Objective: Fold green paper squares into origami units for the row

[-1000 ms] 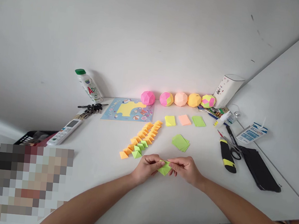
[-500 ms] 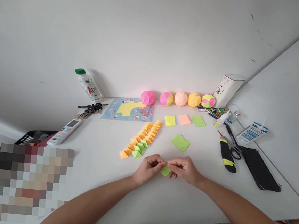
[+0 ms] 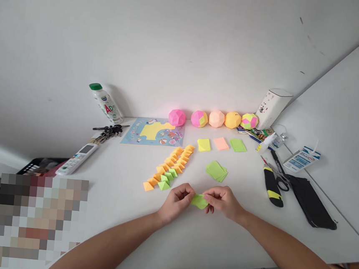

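Observation:
A small green sheet of paper point(image 3: 199, 201) is stretched between my two hands near the front of the table. My left hand point(image 3: 179, 200) pinches its left side, and my right hand point(image 3: 223, 202) pinches its right side. Just beyond them lies a loose stack of green paper squares point(image 3: 216, 171). Off to the left run two slanting rows of folded paper pieces, with orange ones point(image 3: 172, 161) toward the back and green ones point(image 3: 164, 185) near the front.
Yellow point(image 3: 204, 145), peach point(image 3: 221, 143) and green paper pads point(image 3: 238, 145) lie farther back. Several faceted paper balls point(image 3: 216, 119) line the wall. A utility knife point(image 3: 273, 186), scissors point(image 3: 282, 183) and a black case point(image 3: 312, 201) lie right; a remote control point(image 3: 77, 159) and bottle point(image 3: 106, 104) stand left.
My hands have moved slightly apart, and more of the green paper shows between them. The other things on the table have stayed in place.

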Demonstrator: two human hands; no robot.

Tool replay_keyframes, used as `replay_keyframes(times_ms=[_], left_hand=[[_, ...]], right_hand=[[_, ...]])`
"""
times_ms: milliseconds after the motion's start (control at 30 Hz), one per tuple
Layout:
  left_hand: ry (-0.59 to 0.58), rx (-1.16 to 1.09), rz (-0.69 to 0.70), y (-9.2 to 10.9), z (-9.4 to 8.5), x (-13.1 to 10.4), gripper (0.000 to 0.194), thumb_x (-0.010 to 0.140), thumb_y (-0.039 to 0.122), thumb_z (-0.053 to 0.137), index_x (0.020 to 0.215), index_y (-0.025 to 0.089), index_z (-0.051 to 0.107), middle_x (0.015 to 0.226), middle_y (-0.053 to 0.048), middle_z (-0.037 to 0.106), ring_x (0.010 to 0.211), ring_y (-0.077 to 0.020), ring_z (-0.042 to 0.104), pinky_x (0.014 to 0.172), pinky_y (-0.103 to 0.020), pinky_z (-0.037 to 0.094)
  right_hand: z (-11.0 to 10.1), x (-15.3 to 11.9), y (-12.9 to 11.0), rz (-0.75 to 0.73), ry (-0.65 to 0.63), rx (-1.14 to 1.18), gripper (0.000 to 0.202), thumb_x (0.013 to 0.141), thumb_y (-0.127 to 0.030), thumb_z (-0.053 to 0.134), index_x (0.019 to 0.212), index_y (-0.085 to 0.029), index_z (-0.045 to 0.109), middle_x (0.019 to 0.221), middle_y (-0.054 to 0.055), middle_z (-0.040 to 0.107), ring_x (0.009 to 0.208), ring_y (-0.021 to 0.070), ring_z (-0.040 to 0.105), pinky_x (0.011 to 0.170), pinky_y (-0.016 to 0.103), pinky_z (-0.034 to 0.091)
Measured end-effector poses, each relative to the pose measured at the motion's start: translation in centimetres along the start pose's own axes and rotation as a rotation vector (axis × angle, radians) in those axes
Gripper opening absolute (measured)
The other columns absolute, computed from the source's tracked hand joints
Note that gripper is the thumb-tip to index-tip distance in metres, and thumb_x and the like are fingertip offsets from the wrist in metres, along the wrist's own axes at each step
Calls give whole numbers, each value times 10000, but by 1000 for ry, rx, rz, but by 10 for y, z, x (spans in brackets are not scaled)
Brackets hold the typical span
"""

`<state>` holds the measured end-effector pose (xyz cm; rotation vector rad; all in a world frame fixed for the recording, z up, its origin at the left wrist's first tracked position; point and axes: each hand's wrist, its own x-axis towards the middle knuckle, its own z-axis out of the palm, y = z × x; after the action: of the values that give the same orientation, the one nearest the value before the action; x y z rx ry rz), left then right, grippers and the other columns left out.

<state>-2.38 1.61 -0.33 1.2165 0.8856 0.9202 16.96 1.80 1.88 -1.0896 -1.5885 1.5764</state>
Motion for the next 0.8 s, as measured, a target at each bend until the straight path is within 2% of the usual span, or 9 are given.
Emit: replay_keyframes(times_ms=[100, 200, 333, 433, 567, 700, 800], left_hand=[[-76, 100, 13, 2, 2, 0, 228, 800, 360, 557, 728, 145, 540, 668, -2, 512, 607, -105, 456, 574, -230, 358], [-61, 238, 64, 2, 4, 0, 228, 800, 340, 547, 688, 142, 558, 672, -8, 500, 593, -103, 433, 556, -232, 344], [-43, 296, 109, 0, 6, -2, 198, 786, 311, 552, 673, 149, 563, 673, -11, 500, 572, -100, 419, 536, -230, 333], [-13, 264, 113, -1, 6, -2, 196, 774, 303, 565, 652, 152, 536, 669, -7, 492, 575, -101, 415, 536, -230, 329], [37, 132, 68, -3, 2, 0, 229, 781, 327, 565, 652, 153, 491, 634, 17, 442, 557, -87, 368, 518, -218, 296], [73, -13, 0, -4, -1, 1, 278, 780, 371, 576, 646, 155, 464, 585, 43, 384, 532, -75, 324, 500, -207, 262], [72, -55, -17, -3, -1, 2, 299, 768, 394, 595, 641, 155, 467, 574, 47, 382, 524, -73, 325, 498, -206, 264]], right_hand=[[4, 0, 3, -21, 13, -73, 231, 812, -330, 564, 774, -121, 654, 562, 23, 620, 491, 123, 582, 475, 223, 461], [10, -1, 5, -82, 62, -171, 162, 789, -281, 561, 763, -141, 639, 610, 13, 601, 511, 115, 568, 471, 210, 448], [13, -1, 5, -147, 93, -268, 106, 746, -215, 549, 660, -164, 585, 552, -17, 526, 469, 88, 469, 422, 190, 379], [8, -1, 2, -134, 100, -276, 91, 714, -189, 547, 625, -171, 552, 515, -30, 501, 447, 85, 445, 403, 189, 358], [-6, 1, -2, -93, 125, -235, 65, 691, -167, 549, 628, -172, 534, 521, -27, 521, 446, 95, 469, 422, 206, 402], [-14, 2, -7, -82, 171, -152, 106, 740, -201, 529, 640, -175, 506, 547, -25, 518, 458, 98, 494, 440, 216, 433], [-11, 2, -6, -90, 153, -112, 117, 780, -262, 532, 711, -167, 532, 613, -9, 552, 490, 98, 518, 461, 218, 449]])
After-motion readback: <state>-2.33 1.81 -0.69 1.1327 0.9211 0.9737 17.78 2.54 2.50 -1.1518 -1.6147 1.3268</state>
